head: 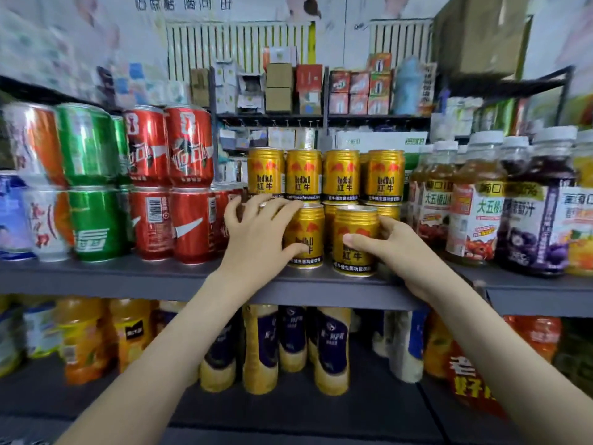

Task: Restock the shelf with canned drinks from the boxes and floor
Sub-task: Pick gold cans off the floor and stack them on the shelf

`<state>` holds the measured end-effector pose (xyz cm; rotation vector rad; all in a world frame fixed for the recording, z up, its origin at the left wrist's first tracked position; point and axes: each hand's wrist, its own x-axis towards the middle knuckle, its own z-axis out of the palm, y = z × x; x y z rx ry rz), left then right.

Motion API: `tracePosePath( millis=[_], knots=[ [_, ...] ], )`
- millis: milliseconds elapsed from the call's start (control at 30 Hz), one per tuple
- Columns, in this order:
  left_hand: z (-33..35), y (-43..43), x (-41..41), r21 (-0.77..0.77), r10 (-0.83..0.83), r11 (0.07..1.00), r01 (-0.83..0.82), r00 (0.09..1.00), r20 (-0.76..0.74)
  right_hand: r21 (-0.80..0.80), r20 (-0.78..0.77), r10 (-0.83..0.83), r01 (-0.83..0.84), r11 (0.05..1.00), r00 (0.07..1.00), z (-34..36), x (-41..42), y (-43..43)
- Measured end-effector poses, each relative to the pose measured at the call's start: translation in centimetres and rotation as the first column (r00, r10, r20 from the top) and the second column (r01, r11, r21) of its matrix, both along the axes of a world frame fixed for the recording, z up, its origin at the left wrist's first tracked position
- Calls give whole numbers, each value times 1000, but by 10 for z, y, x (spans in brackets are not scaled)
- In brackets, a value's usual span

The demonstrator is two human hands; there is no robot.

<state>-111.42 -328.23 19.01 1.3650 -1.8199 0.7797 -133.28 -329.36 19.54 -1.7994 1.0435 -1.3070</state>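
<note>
a grey metal shelf (128,277) carries, from the left, orange-and-white cans (35,187), green cans (93,187) and red cola cans (179,187), all stacked two high. mid-shelf, gold red bull cans (340,175) stand in two tiers. the left hand (256,232) lies over the lower tier, fingers (272,203) spread across the can tops. just right, the right hand (401,252) grips a front gold can (353,220) standing near the shelf edge, thumb across its label, fingers curled behind. labelled juice bottles (481,203) fill the right end. behind stand small cartons (279,88) on a black rack and white radiators (237,43).
</note>
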Motion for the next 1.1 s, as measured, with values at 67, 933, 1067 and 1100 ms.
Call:
tracePosePath(
  millis=[67, 933, 1067, 1100],
  knots=[
    [1, -3, -1, -26, -29, 999, 29, 1000, -7, -21, -103, -63, 61, 998, 993, 1, 0, -5],
    [-128, 95, -85, -37, -357, 934, 355, 928, -101, -562, -342, -530, 282, 777, 776, -119, -9, 125],
    [-184, 135, -111, 263, -342, 888, 376, 925, -167, -366, -432, -388, 236, 900, 814, -172, -30, 158],
    [-197, 146, -116, 353, -323, 857, 375, 925, -199, -310, -459, -348, 220, 925, 818, -186, -35, 167]
  ],
)
